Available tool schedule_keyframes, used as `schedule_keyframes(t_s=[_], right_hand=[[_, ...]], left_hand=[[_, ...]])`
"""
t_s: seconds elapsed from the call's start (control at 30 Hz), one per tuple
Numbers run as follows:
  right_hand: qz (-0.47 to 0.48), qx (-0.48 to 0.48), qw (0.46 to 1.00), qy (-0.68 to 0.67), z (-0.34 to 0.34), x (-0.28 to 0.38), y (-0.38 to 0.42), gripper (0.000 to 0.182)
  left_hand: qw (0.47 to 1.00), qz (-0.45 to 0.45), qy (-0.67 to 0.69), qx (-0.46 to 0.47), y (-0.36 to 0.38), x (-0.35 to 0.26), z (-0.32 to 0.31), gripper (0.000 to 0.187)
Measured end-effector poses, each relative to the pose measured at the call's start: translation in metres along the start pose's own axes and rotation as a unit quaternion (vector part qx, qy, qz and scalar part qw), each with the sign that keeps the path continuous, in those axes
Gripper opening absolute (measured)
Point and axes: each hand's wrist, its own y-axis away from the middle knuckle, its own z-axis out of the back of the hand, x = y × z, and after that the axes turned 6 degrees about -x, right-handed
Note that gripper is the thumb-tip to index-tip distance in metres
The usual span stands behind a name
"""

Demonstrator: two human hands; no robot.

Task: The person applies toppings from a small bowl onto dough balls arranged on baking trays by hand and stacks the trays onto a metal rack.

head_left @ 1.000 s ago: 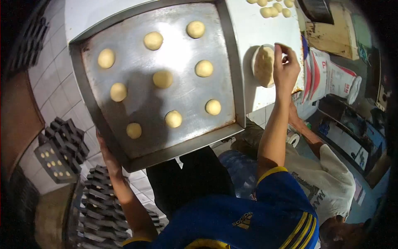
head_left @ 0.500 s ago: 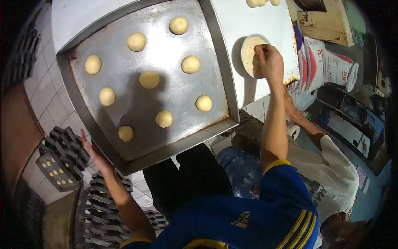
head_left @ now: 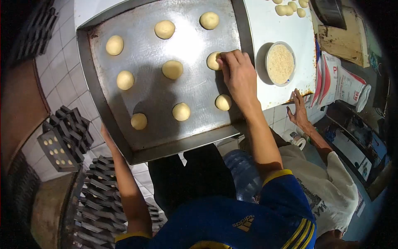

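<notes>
A large metal baking tray (head_left: 190,143) holds several round dough balls in rows. My right hand (head_left: 241,76) is over its right side, fingers pinched together at the edge of one dough ball (head_left: 213,61); whatever is in the pinch is hidden. Below that sits another dough ball (head_left: 223,102), just left of my wrist. A white bowl (head_left: 293,74) of pale, crumb-like bits (head_left: 281,62) stands right of the tray. My left hand (head_left: 106,136) is at the tray's lower left side, its fingers hidden behind the rim.
More dough balls (head_left: 290,8) lie on the white table (head_left: 261,25) at the top right. A co-worker's hand (head_left: 299,112) is by the table's rusty edge, near flour sacks (head_left: 342,81). Stacked dark trays (head_left: 97,203) stand at lower left; a blue water bottle (head_left: 242,172) is below.
My right hand has moved left from the bowl to a dough ball on the tray. My left hand has slipped behind the tray's rim. The view has shifted, so the tray appears further right.
</notes>
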Motion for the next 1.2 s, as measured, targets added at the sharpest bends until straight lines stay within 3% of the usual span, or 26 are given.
schedule_keyframes(t_s=[0.13, 0.2, 0.27, 0.33, 0.4, 0.47, 0.5, 0.57, 0.63, 0.73, 0.83, 0.9, 1.03, 1.13, 1.2], right_hand=[[0.045, -0.017, 0.998, 0.04, 0.0, -0.001, 0.018, 0.018], [0.054, -0.008, 0.998, 0.036, 0.009, 0.007, 0.023, 0.028], [0.049, 0.027, 0.998, 0.029, 0.022, -0.002, 0.026, 0.034], [0.016, -0.062, 0.995, -0.082, 0.039, -0.027, 0.025, 0.03], [-0.107, -0.129, 0.983, -0.081, 0.073, -0.052, 0.012, 0.029], [-0.138, -0.096, 0.976, 0.139, 0.093, -0.097, 0.004, 0.034], [-0.139, -0.098, 0.975, 0.14, 0.095, -0.107, 0.001, 0.034], [-0.242, 0.016, 0.964, 0.106, 0.094, -0.118, -0.007, 0.027], [-0.223, 0.022, 0.967, 0.12, 0.087, -0.123, -0.008, 0.027], [-0.21, 0.027, 0.97, 0.116, 0.081, -0.126, -0.005, 0.028], [-0.207, 0.001, 0.974, 0.096, 0.09, -0.126, -0.001, 0.028], [-0.228, 0.015, 0.97, 0.085, 0.096, -0.12, 0.001, 0.026], [-0.177, -0.015, 0.976, 0.129, 0.089, -0.128, 0.005, 0.025], [-0.21, -0.025, 0.971, 0.111, 0.091, -0.127, 0.007, 0.029], [-0.339, -0.079, 0.934, -0.076, 0.093, -0.13, 0.012, 0.034]], left_hand=[[0.999, 0.02, 0.018, -0.017, -0.003, 0.009, 0.009, 0.055], [0.997, -0.066, -0.029, -0.005, -0.002, 0.009, 0.008, 0.046], [0.994, -0.074, -0.083, -0.018, 0.004, -0.003, -0.006, 0.039], [0.987, -0.082, -0.136, -0.032, 0.007, -0.016, -0.02, 0.033], [0.965, -0.156, -0.211, -0.009, 0.01, -0.023, -0.024, 0.023], [0.97, -0.146, -0.195, -0.016, 0.017, -0.033, -0.036, 0.023], [0.975, -0.136, -0.176, -0.023, 0.019, -0.035, -0.04, 0.023], [0.968, -0.154, -0.198, -0.021, 0.015, -0.033, -0.038, 0.023], [0.96, -0.168, -0.223, -0.023, 0.012, -0.029, -0.032, 0.022], [0.985, -0.054, -0.135, -0.091, 0.013, -0.028, -0.029, 0.024], [0.985, -0.069, -0.14, -0.075, 0.019, -0.036, -0.039, 0.024], [0.91, -0.242, -0.337, -0.031, 0.013, -0.03, -0.03, 0.026], [0.948, -0.133, -0.28, -0.066, 0.007, -0.022, -0.024, 0.023], [0.922, -0.195, -0.329, -0.061, 0.009, -0.03, -0.028, 0.023], [0.86, -0.294, -0.415, -0.036, 0.014, -0.035, -0.03, 0.022]])
